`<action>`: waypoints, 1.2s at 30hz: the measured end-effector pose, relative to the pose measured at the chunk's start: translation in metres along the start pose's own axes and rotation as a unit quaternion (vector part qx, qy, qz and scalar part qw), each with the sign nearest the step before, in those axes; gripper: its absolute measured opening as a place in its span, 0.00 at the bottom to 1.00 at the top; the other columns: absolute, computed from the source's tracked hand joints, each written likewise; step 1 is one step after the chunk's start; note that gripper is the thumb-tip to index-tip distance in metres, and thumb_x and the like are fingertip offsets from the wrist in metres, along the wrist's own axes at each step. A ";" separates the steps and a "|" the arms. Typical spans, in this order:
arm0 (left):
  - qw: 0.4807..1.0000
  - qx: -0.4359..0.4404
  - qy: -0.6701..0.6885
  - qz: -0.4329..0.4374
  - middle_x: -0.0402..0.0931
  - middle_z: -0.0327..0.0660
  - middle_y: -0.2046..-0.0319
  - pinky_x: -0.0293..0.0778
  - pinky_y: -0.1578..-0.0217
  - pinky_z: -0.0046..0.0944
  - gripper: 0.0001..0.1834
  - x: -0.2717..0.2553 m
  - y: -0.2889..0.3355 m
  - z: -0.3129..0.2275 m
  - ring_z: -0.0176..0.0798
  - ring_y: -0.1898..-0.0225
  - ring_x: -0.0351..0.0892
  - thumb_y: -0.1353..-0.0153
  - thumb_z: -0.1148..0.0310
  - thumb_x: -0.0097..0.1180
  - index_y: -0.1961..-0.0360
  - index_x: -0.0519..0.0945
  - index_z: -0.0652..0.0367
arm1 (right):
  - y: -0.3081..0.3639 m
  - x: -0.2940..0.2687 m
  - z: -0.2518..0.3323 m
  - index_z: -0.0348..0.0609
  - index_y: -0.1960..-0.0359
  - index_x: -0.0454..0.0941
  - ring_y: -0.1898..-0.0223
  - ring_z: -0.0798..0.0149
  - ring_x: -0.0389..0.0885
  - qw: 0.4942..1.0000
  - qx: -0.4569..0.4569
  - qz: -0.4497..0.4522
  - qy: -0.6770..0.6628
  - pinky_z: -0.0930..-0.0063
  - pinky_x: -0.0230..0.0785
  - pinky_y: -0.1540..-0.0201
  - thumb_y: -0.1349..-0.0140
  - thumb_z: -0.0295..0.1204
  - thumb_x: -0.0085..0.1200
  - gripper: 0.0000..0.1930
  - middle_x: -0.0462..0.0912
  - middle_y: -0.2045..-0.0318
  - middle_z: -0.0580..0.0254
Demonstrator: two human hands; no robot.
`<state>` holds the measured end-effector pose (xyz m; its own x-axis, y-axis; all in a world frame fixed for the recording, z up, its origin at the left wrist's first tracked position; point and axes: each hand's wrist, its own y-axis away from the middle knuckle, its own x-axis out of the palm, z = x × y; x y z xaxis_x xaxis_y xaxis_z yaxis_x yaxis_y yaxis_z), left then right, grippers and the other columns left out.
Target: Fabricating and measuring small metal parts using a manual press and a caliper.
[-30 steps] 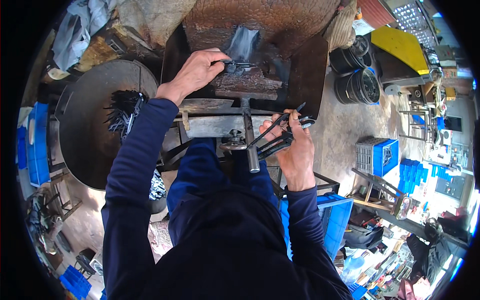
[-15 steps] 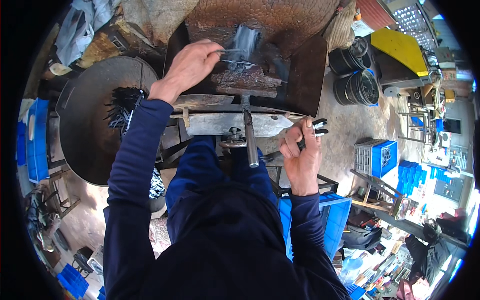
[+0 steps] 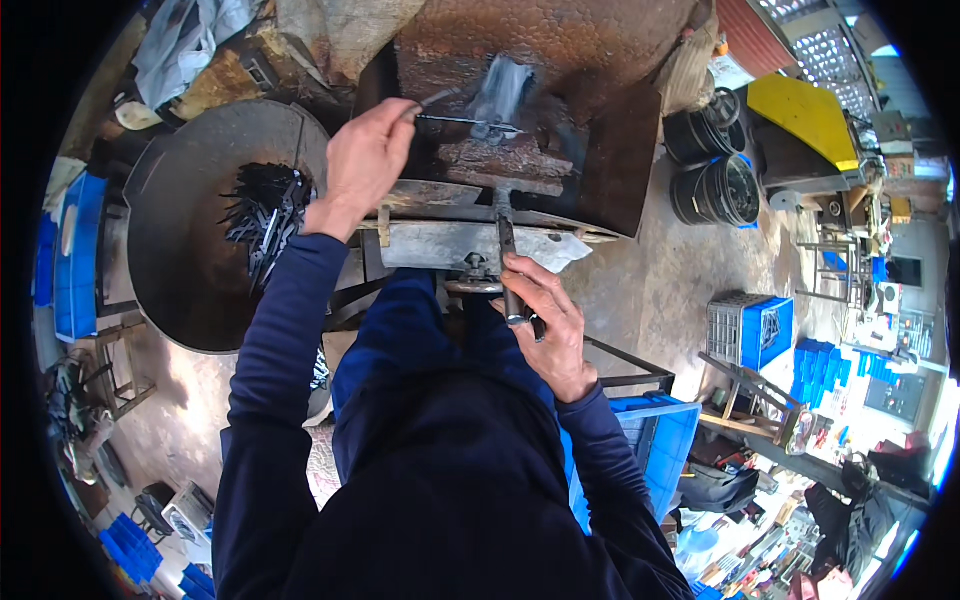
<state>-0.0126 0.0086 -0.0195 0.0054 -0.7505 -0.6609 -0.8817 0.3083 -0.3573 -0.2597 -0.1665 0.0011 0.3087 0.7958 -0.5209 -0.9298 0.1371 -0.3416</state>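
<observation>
My left hand (image 3: 372,160) is closed, its fingertips pinching a thin grey metal strip (image 3: 438,97). A slim metal rod (image 3: 455,120) runs from beside those fingertips to a small metal fixture (image 3: 490,132) inside the dark, crusted housing. My right hand (image 3: 552,328) is wrapped around the lower end of a round metal bar (image 3: 506,238) that projects toward me. Between its fingers a small dark curved piece (image 3: 538,328) shows, mostly hidden. A pale, worn board (image 3: 440,246) lies across behind the bar, with a round metal knob (image 3: 472,287) beneath it.
On the left, a large round pan (image 3: 180,270) holds a heap of dark metal parts (image 3: 268,222). Black buckets (image 3: 715,190) and a yellow-topped machine (image 3: 805,118) stand at the far right. Blue crates (image 3: 650,440) sit near my right forearm and beyond.
My right hand has moved left from beside the board onto the bar; the black-and-silver piece in its fingers is now mostly hidden. My left hand has shifted slightly left relative to the fixture.
</observation>
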 end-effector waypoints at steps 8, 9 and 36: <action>0.991 0.117 -0.038 -0.061 0.85 0.46 0.61 0.80 0.57 0.48 0.11 0.010 0.004 -0.006 0.53 0.57 0.85 0.36 0.70 0.57 0.53 0.82 0.55 | -0.042 0.002 -0.011 0.34 0.51 0.81 0.50 0.59 0.84 0.991 -0.058 -0.105 -0.063 0.71 0.82 0.61 0.41 0.12 0.60 0.16 0.83 0.46 0.45; 0.990 0.116 -0.027 -0.073 0.85 0.46 0.60 0.80 0.58 0.48 0.11 0.009 0.005 -0.005 0.53 0.57 0.85 0.36 0.70 0.57 0.53 0.81 0.55 | -0.056 0.003 -0.008 0.33 0.50 0.80 0.55 0.62 0.84 0.985 -0.017 -0.125 -0.117 0.74 0.80 0.66 0.39 0.14 0.59 0.15 0.83 0.46 0.46; 0.992 0.086 -0.052 -0.073 0.80 0.46 0.73 0.78 0.66 0.51 0.07 0.007 0.004 -0.002 0.52 0.68 0.83 0.39 0.68 0.58 0.64 0.78 0.60 | -0.306 -0.017 -0.051 0.35 0.44 0.74 0.82 0.76 0.72 0.978 0.040 -0.161 -0.129 0.81 0.69 0.78 0.29 0.34 0.59 0.19 0.88 0.58 0.59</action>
<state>-0.0169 0.0037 -0.0246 0.1841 -0.7327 -0.6552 -0.7738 0.3030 -0.5563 0.0301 -0.2525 0.0748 0.5371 0.8247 -0.1771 -0.8081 0.4428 -0.3884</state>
